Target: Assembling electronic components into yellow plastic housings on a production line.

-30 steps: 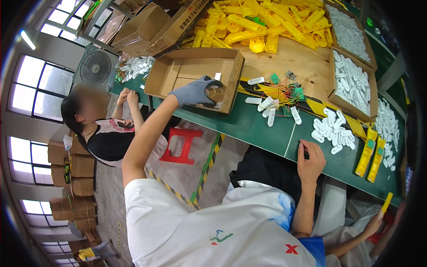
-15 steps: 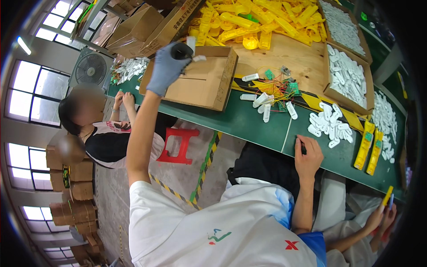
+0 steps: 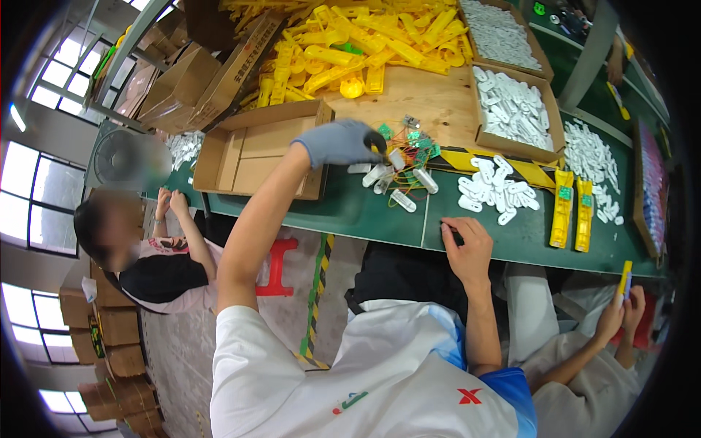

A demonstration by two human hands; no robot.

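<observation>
In a grey glove, my left hand [image 3: 337, 143] reaches over the green table with its fingers curled together. A small white piece [image 3: 396, 158] is at its fingertips, above a cluster of wired green circuit boards [image 3: 422, 146] and white oval plastic housings [image 3: 403, 201]. The fingertips look dark; I cannot tell whether that is the glove or a held thing. My bare right hand [image 3: 469, 248] rests at the table's near edge, fingers curled toward the thumb around a dark spot I cannot make out. Beyond it lies a loose pile of white housings [image 3: 496, 191].
An open cardboard box [image 3: 315, 191] stands left of the cluster. Yellow plastic parts [image 3: 365, 44] are heaped behind, and boxes of white pieces [image 3: 515, 109] stand at the right. Two yellow casings with boards [image 3: 561, 212] lie near a co-worker's hands [image 3: 621, 314]. Another person sits at left.
My left hand has moved from above the cardboard box, rightward and nearer, to the wired cluster. My right hand stays at the table edge. The whole view has shifted.
</observation>
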